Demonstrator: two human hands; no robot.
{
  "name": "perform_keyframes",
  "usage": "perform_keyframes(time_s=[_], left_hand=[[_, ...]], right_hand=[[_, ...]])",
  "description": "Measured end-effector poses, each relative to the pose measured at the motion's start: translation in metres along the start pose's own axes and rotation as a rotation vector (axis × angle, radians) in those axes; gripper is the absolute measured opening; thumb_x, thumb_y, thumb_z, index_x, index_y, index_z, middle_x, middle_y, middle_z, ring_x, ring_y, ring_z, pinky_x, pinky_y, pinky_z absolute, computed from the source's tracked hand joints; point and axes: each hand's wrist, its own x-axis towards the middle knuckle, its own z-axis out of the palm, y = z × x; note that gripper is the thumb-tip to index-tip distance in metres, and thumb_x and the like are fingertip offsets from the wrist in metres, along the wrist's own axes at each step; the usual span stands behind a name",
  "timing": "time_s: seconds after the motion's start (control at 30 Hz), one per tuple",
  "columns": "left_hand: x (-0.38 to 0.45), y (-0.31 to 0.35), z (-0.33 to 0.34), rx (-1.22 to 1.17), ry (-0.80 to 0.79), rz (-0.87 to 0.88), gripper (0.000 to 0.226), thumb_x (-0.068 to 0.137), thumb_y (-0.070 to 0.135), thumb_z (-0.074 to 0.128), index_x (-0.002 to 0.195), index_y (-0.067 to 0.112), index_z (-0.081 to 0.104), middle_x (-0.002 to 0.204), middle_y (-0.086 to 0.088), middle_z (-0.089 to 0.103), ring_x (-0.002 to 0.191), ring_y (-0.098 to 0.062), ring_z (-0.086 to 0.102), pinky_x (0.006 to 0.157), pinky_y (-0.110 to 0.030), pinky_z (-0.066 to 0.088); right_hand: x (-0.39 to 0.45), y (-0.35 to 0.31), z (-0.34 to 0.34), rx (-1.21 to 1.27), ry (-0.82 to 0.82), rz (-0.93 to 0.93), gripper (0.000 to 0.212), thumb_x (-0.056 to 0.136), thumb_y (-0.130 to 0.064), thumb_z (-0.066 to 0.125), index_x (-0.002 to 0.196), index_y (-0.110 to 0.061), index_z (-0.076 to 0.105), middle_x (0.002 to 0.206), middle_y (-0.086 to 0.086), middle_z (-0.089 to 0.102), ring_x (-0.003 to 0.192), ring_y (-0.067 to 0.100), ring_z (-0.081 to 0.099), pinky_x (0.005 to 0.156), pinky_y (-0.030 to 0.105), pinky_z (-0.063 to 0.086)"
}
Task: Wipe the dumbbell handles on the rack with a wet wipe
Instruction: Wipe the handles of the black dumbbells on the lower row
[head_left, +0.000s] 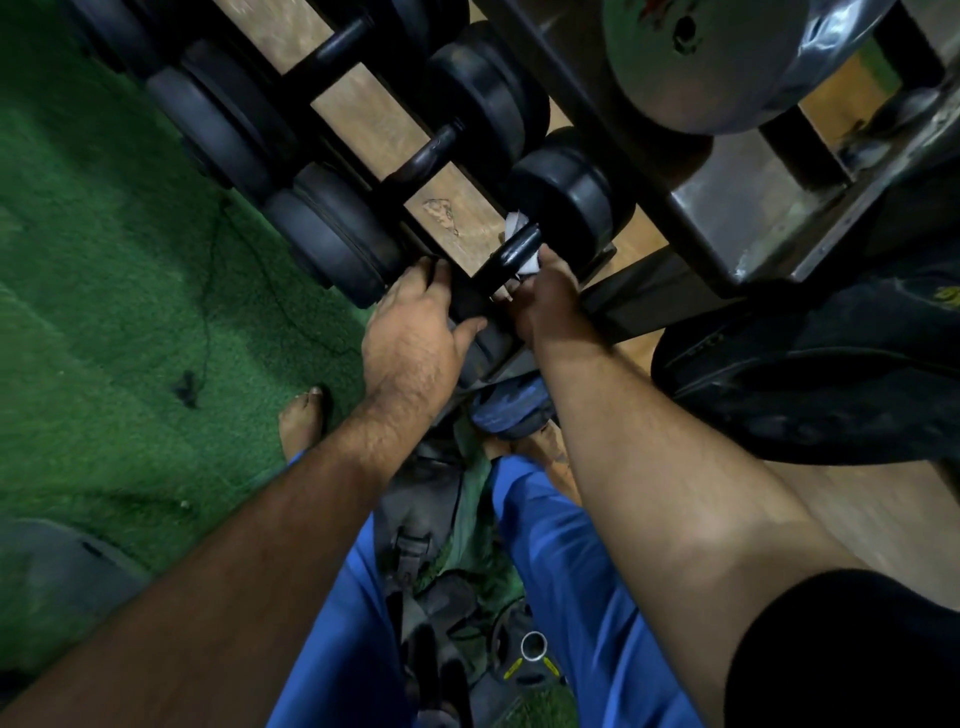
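dim light falls on green turf flooring (119, 291) beside wooden floor (872, 499), with weight plates (810, 374) stacked right.

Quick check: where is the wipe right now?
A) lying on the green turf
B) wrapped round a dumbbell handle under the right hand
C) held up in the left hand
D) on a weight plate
B: the white wipe sits round the handle, held there by the right hand.

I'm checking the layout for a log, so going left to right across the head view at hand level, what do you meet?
Green turf → dumbbell end → left hand gripping the nearest dumbbell's end → right hand with the white wipe on the handle → big weight plate.
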Motion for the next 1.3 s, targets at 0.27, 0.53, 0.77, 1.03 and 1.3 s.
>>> perform_keyframes(time_s=[0.27, 0.53, 0.77, 1.03, 1.3], left_hand=[[0.0, 0.004, -0.004, 0.006, -0.032, -0.026, 0.076, 0.088, 0.048, 0.065, 0.149, 0.012, 0.037, 0.155, -0.008, 0.035, 0.142, -0.024, 0.034, 0.114, -0.038, 0.034], [0.0, 0.005, -0.005, -0.002, -0.042, -0.028, 0.075, 0.088, 0.048, 0.064, 0.148, 0.011, 0.038, 0.154, -0.009, 0.036, 0.141, -0.026, 0.036, 0.113, -0.04, 0.036], [0.0, 0.008, -0.008, 0.012, -0.062, -0.038, 0.076, 0.089, 0.047, 0.064, 0.15, 0.012, 0.035, 0.156, -0.008, 0.033, 0.141, -0.026, 0.035, 0.113, -0.039, 0.035], [0.004, 0.014, -0.01, 0.059, -0.069, -0.065, 0.075, 0.088, 0.045, 0.065, 0.149, 0.011, 0.037, 0.154, -0.008, 0.036, 0.138, -0.027, 0.039, 0.109, -0.038, 0.039], [0.002, 0.017, -0.012, 0.078, -0.074, -0.053, 0.076, 0.087, 0.044, 0.066, 0.148, 0.008, 0.038, 0.152, -0.011, 0.038, 0.136, -0.028, 0.041, 0.109, -0.038, 0.038]], right_hand=[[-0.018, -0.001, -0.016, -0.099, -0.146, -0.014, 0.023, 0.089, -0.024, 0.04, 0.081, -0.01, 0.057, 0.054, 0.004, 0.063, 0.054, 0.021, 0.061, 0.052, 0.019, 0.047], [-0.022, -0.008, -0.02, -0.35, -0.233, 0.089, 0.028, 0.085, -0.033, 0.045, 0.067, -0.014, 0.054, 0.049, 0.0, 0.051, 0.042, 0.016, 0.049, 0.045, 0.019, 0.038], [-0.03, -0.005, -0.019, -0.171, -0.246, -0.003, 0.032, 0.093, -0.017, 0.039, 0.065, -0.014, 0.054, 0.045, -0.001, 0.055, 0.044, 0.014, 0.055, 0.044, 0.016, 0.04], [0.002, -0.008, -0.004, -0.022, 0.018, -0.1, 0.039, 0.071, -0.04, 0.051, 0.1, -0.014, 0.056, 0.085, 0.012, 0.065, 0.081, 0.029, 0.064, 0.075, 0.032, 0.053], [-0.03, -0.017, 0.0, -0.126, -0.085, -0.02, 0.032, 0.085, -0.04, 0.043, 0.093, -0.015, 0.061, 0.074, 0.005, 0.065, 0.067, 0.023, 0.061, 0.054, 0.021, 0.049]])
